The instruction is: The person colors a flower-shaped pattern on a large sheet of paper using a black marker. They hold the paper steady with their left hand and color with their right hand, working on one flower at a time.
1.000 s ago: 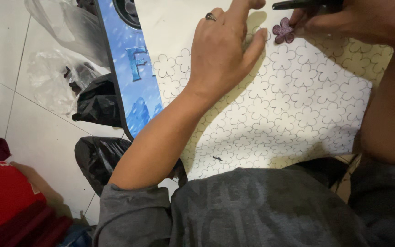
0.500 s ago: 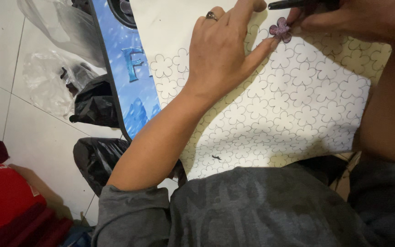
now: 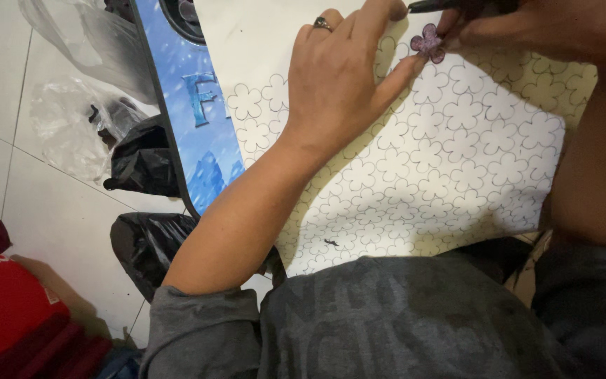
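Sheet: one white sheet (image 3: 457,161) printed with many outlined five-petal flowers lies on a board; its long side runs from the lower left toward the upper right of the view.
Coloured flower: only one flower (image 3: 428,42) is filled in, purple, near the top edge of the sheet; all others are empty outlines — too many to count surely.
Pen: one dark pen (image 3: 450,5) lies almost level along the top edge of the view, its tip pointing to the left, just above the purple flower.
Right hand: the right hand (image 3: 534,31) has its fingers closed around the pen; the fingertips are just to the right of the purple flower, touching or nearly touching it — I cannot tell which.
Left hand: the left hand (image 3: 338,77) lies flat on the sheet with fingers spread a little, holding nothing; one fingertip reaches to just left of the purple flower. A ring (image 3: 322,24) sits on one finger.
Board: one blue picture board (image 3: 194,119) shows under the left edge of the sheet.
Floor things: two black plastic bags (image 3: 142,161), clear plastic wrap (image 3: 71,119), and one red box (image 3: 8,316) lie on the white tiles.
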